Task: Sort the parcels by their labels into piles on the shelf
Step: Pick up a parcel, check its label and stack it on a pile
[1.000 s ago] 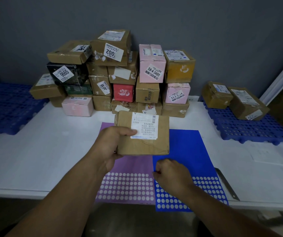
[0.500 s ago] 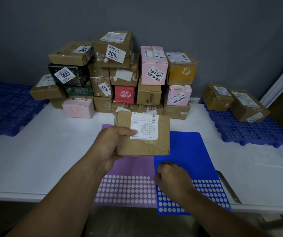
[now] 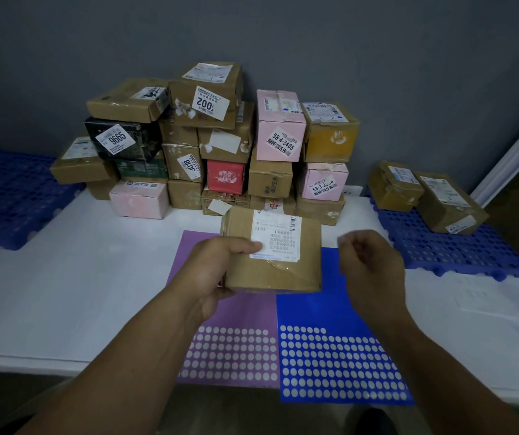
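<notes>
Above purple sheet point(image 3: 245, 312), left grip point(image 3: 217, 271) clasping taped brown parcel point(image 3: 280, 268), thumb pressing white label point(image 3: 278, 235); right grip point(image 3: 368, 262) hovering beside, curled, blurred, contents unclear.

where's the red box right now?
Head view, centre: the red box sits low in the back stack, between the sideways-labelled brown box and a printed brown carton.

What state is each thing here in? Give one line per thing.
Parcel: held above the table, label up.
Left hand: grips the parcel's left side, thumb on label.
Right hand: fingers curled beside the parcel; contents unclear.
Stack: piled against the wall.
Right pallet: bears two brown parcels.
Purple sheet: flat on table.
Blue sheet: flat on table.
</notes>
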